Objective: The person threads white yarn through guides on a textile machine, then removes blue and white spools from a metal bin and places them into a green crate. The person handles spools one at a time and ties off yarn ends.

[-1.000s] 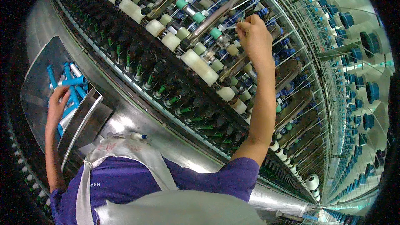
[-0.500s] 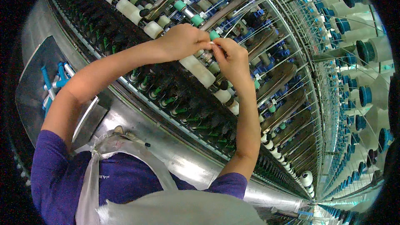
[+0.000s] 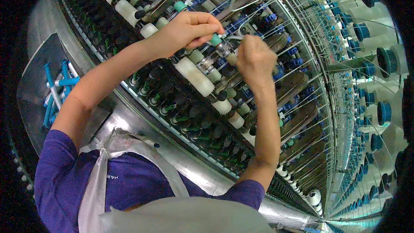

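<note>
Left hand (image 3: 189, 32): thumb and fingertips close together over the machine's rollers — I can't tell if they pinch anything.
Right hand (image 3: 257, 60): curled up, gripping the white strand.
White strand (image 3: 234, 37): between the two hands — near the small green roller (image 3: 216, 39).
Bin (image 3: 31, 88): blue and white tubes (image 3: 48, 77) lie inside, left of the left arm.

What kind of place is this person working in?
Probably a factory that spins thread. You can see long rows of rollers, many blue-ended spools, and loose blue and white tubes.
</note>
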Action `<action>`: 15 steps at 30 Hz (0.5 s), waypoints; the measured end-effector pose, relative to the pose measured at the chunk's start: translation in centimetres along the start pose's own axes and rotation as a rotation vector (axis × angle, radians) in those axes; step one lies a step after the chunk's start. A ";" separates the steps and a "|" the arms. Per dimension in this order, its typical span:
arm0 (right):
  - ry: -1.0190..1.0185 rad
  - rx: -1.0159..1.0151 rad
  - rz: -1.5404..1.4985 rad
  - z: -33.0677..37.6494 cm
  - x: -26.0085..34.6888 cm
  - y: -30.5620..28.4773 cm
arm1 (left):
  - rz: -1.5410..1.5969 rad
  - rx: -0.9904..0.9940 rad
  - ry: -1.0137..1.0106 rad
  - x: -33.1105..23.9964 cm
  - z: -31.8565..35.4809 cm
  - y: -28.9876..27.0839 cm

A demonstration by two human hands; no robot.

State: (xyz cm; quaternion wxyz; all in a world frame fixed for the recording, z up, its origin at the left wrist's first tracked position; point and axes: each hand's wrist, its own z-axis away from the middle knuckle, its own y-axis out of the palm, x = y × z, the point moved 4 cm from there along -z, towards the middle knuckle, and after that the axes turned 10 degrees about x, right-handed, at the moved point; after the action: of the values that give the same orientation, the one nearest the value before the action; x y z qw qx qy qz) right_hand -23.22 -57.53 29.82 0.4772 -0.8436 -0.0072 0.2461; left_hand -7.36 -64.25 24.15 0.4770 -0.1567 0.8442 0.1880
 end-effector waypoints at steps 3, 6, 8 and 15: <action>0.156 -0.164 -0.338 0.1 -2.6 -1.4 | -0.448 -0.134 -0.057 -0.3 -0.6 -0.2; 0.045 -0.063 -0.709 -0.2 -2.4 -1.7 | -1.029 -0.110 0.081 -1.0 -3.2 0.8; 0.083 -0.086 -0.829 -0.3 -2.3 -1.7 | -0.962 -0.082 0.070 -0.9 -5.0 1.0; 0.271 -0.036 -1.122 0.5 -3.1 0.0 | -0.792 0.069 0.067 0.0 -6.7 2.0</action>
State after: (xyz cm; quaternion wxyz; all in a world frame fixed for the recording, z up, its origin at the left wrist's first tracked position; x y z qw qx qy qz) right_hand -26.19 -57.86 30.91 0.5168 -0.7428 -0.3964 -0.1551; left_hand -13.23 -65.61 27.71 0.4897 -0.4601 0.7393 -0.0440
